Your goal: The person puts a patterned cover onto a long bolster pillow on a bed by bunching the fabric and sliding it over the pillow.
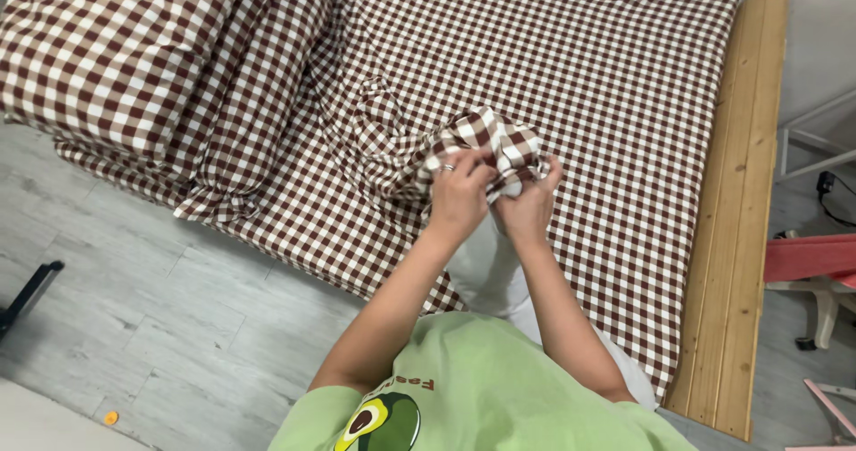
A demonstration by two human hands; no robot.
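My left hand (459,192) and my right hand (528,203) both grip a bunched brown-and-white checked pillowcase (486,139) held above the bed. A white pillow (486,268) hangs below my hands, between my forearms, its top end inside the bunched cloth. A ring shows on a finger of my left hand. The checked fitted sheet (580,68) covers the mattress under everything.
A folded checked duvet (107,59) lies at the bed's left end, partly over the edge. A wooden bed frame (740,192) runs along the right side. Grey plank floor (134,299) lies to the left. A pink-seated chair (816,259) stands at the right.
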